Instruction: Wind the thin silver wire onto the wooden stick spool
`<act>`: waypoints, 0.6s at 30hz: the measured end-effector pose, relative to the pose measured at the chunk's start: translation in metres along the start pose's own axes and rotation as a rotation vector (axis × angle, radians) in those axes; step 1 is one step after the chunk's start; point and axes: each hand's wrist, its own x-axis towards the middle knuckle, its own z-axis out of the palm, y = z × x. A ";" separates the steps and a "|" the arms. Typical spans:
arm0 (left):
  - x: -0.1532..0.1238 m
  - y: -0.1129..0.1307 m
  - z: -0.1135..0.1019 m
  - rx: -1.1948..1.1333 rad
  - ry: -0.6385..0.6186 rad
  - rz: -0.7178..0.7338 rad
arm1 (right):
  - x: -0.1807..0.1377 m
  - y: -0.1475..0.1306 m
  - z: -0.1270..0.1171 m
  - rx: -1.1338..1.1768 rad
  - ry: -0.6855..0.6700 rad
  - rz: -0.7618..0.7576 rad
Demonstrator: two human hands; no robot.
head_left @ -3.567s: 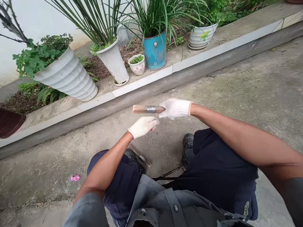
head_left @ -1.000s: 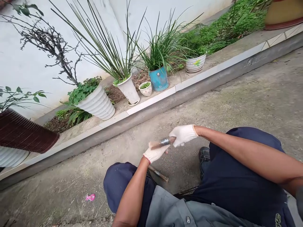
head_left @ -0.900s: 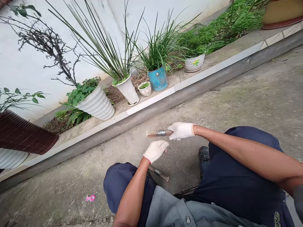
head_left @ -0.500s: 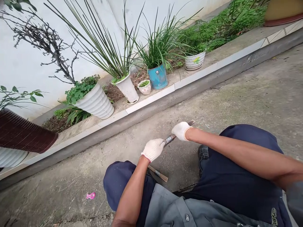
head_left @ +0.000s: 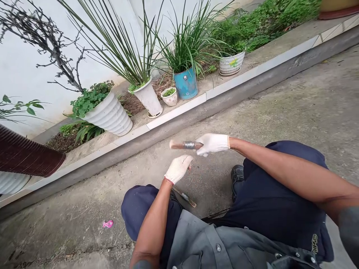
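My right hand (head_left: 213, 144), in a white knitted glove, is closed around one end of a wooden stick (head_left: 176, 145). Silvery wire is wound about the stick's middle, and its other end points left, slightly blurred. Just below the stick is my left hand (head_left: 178, 169), gloved as well, apart from the wood. Its fingers are curled together, and whatever may be in them is hidden. On the ground beside my left shoe lies a second wire-wrapped stick (head_left: 185, 196), partly covered by my left wrist and knee.
A low tiled curb (head_left: 179, 111) crosses beyond my hands. Along it stand a ribbed white pot (head_left: 110, 116), a tall white pot (head_left: 150, 98), a blue bucket (head_left: 186, 85) and a brown pot (head_left: 30, 151). A small pink item (head_left: 108, 223) lies on the concrete at left.
My left hand has let go of the stick. My right hand has swung the stick up and round, so its wired part now points left above my left hand.
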 end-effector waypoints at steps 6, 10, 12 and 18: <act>-0.004 0.004 0.004 0.026 -0.093 -0.003 | 0.022 0.013 -0.001 -0.412 0.313 0.260; -0.005 0.002 -0.002 0.117 -0.036 0.019 | 0.026 0.015 0.010 -0.553 0.237 0.332; -0.003 -0.002 -0.007 0.195 0.015 0.027 | 0.025 0.012 0.017 -0.614 0.182 0.325; 0.020 -0.012 -0.032 0.346 0.033 0.094 | 0.018 0.004 0.020 -0.693 -0.128 0.049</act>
